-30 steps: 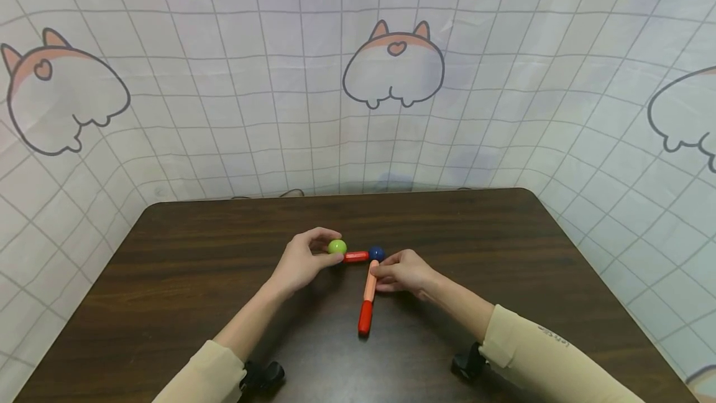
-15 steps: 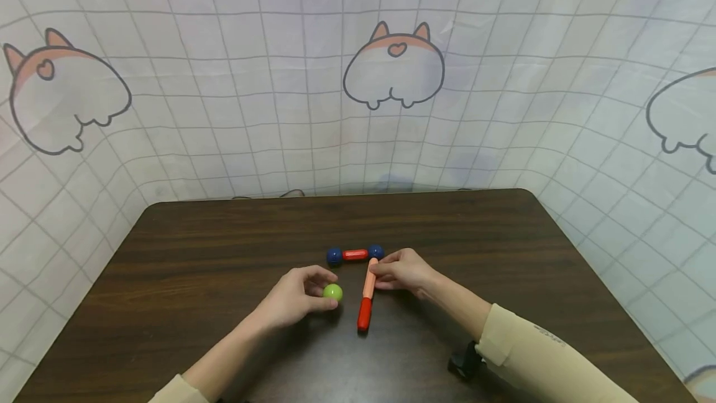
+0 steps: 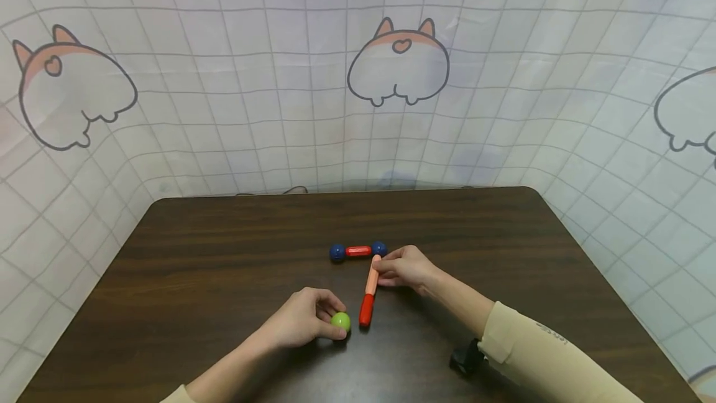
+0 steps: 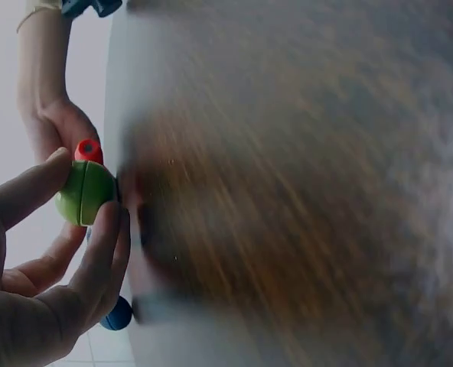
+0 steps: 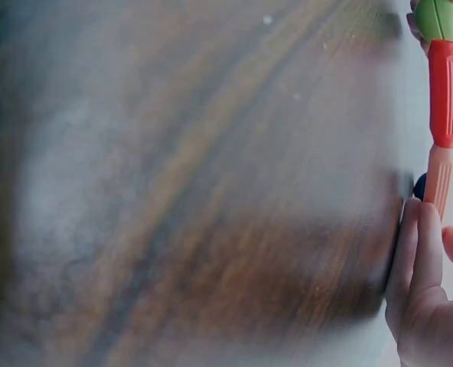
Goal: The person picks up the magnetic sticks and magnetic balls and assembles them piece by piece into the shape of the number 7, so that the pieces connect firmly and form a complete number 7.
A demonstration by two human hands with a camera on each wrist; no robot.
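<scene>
My left hand (image 3: 306, 321) pinches a green ball (image 3: 340, 321) between thumb and fingers; a seam shows round the ball in the left wrist view. Just right of it lies a red rod (image 3: 366, 311), joined end to end with a peach rod (image 3: 371, 278). Thumb and fingers of my right hand (image 3: 409, 268) pinch the peach rod near its far end. Beyond that end, a shorter-looking red rod (image 3: 358, 250) lies crosswise between two blue balls (image 3: 337, 252) (image 3: 379, 247). From the right wrist, the green ball (image 5: 442, 19) overlaps the red rod's near end.
Everything lies on a dark wood-grain table (image 3: 224, 241). Behind it hangs a white gridded cloth (image 3: 279, 111) with cartoon drawings, reaching round both sides. A black device (image 3: 465, 359) sits at the right sleeve.
My left hand has carried the green ball from the left blue ball toward me, to the near end of the red rod. My right hand keeps its grip on the peach rod, almost unmoved.
</scene>
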